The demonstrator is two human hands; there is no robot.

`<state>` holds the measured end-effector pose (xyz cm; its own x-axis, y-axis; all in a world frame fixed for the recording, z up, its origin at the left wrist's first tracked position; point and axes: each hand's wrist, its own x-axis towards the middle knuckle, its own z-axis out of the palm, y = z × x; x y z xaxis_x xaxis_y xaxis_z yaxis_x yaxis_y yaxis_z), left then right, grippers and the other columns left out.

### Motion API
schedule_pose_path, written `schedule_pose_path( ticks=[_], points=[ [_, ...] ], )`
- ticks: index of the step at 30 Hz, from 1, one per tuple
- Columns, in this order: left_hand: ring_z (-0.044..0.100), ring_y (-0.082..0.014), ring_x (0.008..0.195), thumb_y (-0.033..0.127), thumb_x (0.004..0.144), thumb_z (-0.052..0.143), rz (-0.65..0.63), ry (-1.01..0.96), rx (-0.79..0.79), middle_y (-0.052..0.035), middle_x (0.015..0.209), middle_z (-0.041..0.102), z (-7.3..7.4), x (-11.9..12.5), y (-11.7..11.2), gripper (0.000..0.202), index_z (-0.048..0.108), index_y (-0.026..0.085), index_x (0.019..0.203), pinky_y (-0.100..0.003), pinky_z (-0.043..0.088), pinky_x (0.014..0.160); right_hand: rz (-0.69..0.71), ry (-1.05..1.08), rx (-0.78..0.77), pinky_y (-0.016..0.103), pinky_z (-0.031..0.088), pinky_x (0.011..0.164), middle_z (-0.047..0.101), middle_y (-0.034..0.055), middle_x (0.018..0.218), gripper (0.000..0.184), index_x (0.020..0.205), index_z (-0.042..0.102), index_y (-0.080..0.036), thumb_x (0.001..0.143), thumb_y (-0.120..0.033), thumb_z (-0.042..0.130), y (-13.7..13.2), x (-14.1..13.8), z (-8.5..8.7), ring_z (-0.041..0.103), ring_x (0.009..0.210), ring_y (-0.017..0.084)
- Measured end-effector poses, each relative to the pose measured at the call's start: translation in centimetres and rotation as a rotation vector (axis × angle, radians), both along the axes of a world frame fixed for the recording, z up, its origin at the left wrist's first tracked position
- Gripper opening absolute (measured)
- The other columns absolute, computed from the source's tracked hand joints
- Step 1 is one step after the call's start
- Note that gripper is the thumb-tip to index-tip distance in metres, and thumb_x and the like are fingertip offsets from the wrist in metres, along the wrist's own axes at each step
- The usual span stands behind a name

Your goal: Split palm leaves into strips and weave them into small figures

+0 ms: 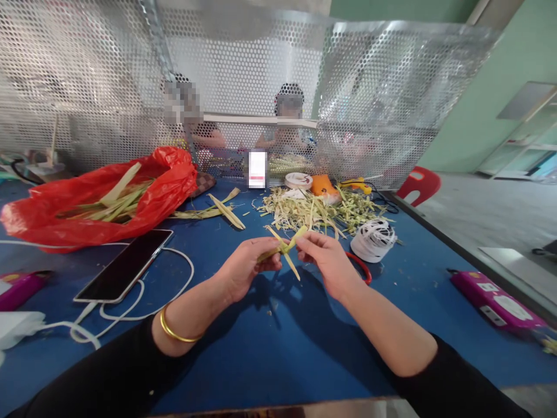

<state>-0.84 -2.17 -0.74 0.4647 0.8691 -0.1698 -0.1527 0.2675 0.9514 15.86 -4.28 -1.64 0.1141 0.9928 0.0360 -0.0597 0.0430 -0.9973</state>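
Observation:
Both hands hold a small piece of pale green-yellow leaf strips (285, 248), crossed over each other, above the middle of the blue table. My left hand (250, 261) pinches its left end, the fingers wrapped round it. On the other side my right hand (322, 255) pinches a strip that points up and to the right. One loose end sticks down between the hands. Just behind them lies a heap of shredded leaf strips (304, 212). A roll of white ribbon (373, 241) stands right of my right hand, and a red ring-like thing (360, 267) is partly hidden behind that hand.
A red plastic bag (174, 168) with long leaves sits at left, near a phone (126, 267) on a white cable. Purple power strips (496, 299) lie at both sides. A perforated metal screen (369, 98) closes the back; two people sit beyond it.

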Motion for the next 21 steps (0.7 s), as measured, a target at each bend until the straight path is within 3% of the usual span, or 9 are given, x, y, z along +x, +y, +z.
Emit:
schedule_pose_path(
  ticks=[6, 13, 17, 19, 21],
  points=[
    [0.043, -0.0077, 0.053, 0.038, 0.073, 0.067, -0.017, 0.229, 0.191, 0.0031, 0.06, 0.052, -0.1, 0.5, -0.4, 0.025, 0.067, 0.014, 0.081, -0.021, 0.036, 0.055, 0.009, 0.028, 0.086, 0.026, 0.042, 0.058, 0.057, -0.0041, 0.057, 0.022, 0.062, 0.059, -0.017, 0.069, -0.033, 0.071, -0.5, -0.9, -0.8, 0.053, 0.053, 0.011],
    [0.04, -0.0088, 0.051, 0.038, 0.078, 0.058, -0.089, 0.43, 0.338, 0.005, 0.051, 0.045, -0.1, 0.6, -0.4, 0.027, 0.065, 0.014, 0.072, -0.022, 0.032, 0.053, -0.058, 0.086, 0.056, 0.024, 0.039, 0.051, 0.053, -0.0052, 0.052, 0.019, 0.059, 0.056, -0.017, 0.07, -0.028, 0.066, 0.1, -1.0, -2.0, 0.048, 0.047, 0.009],
    [0.039, -0.0088, 0.051, 0.036, 0.075, 0.059, -0.073, 0.442, 0.336, 0.0047, 0.052, 0.047, 0.2, 0.4, -0.4, 0.023, 0.066, 0.014, 0.072, -0.022, 0.03, 0.052, 0.036, -0.124, 0.127, 0.025, 0.041, 0.054, 0.054, -0.0038, 0.054, 0.016, 0.064, 0.059, -0.017, 0.074, -0.028, 0.063, 0.0, -0.6, -1.2, 0.05, 0.051, 0.011],
    [0.038, -0.0087, 0.051, 0.035, 0.073, 0.06, -0.053, 0.429, 0.317, 0.0048, 0.052, 0.046, 0.3, 0.4, -0.5, 0.022, 0.066, 0.014, 0.073, -0.022, 0.029, 0.051, 0.068, -0.257, 0.196, 0.026, 0.044, 0.06, 0.059, -0.0021, 0.062, 0.011, 0.077, 0.064, -0.018, 0.074, -0.028, 0.065, -0.2, -0.4, -0.5, 0.055, 0.06, 0.013],
    [0.035, -0.0085, 0.05, 0.036, 0.072, 0.06, -0.044, 0.43, 0.307, 0.0056, 0.05, 0.041, 0.3, 0.4, -0.7, 0.023, 0.063, 0.015, 0.066, -0.023, 0.026, 0.05, 0.057, -0.355, 0.264, 0.028, 0.046, 0.068, 0.063, -0.0001, 0.074, 0.017, 0.087, 0.067, -0.019, 0.072, -0.027, 0.067, -0.5, -0.3, 0.1, 0.058, 0.071, 0.016]
  ],
)
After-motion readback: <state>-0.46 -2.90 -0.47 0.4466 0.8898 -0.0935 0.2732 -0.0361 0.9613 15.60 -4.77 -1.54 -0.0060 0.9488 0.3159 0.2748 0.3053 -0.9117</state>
